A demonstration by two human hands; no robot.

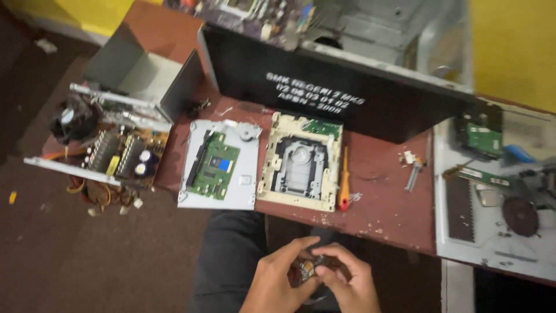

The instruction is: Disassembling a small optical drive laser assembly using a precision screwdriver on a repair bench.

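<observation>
— Where are the hands of the person now?

— At the bottom centre of the frame, over the lap, below the edge of the desk (394, 223). The left hand (277, 281) and the right hand (347, 281) are close together and touch each other.

— What do they hold?

— A small part (307, 268), dark with some orange and metal on it. It sits between both hands. The fingers (301, 246) of both hands are curled narrow around it and grip it from the two sides. What kind of part it is, I cannot tell; it is too small and blurred.

— And on the desk?

— Just above the hands, at the centre of the frame, lies an opened disc drive mechanism (300, 161) with a cream frame. Just beside it on its right lies an orange screwdriver (344, 185), its red end toward the person. On the left of the mechanism lies a grey metal plate (246, 185) that carries a green circuit board (214, 165).

— And farther to the left?

— An open power supply (116, 153) with capacitors, a fan and loose wires, partly over the desk edge at the left of the frame. Behind it stands its grey metal cover (142, 72).

— What is the big black thing?

— A computer case (324, 95), at the upper centre of the frame, with white writing on its side. At the right of the frame lies a pale panel (463, 243) with green boards and a dark round part on it.
</observation>
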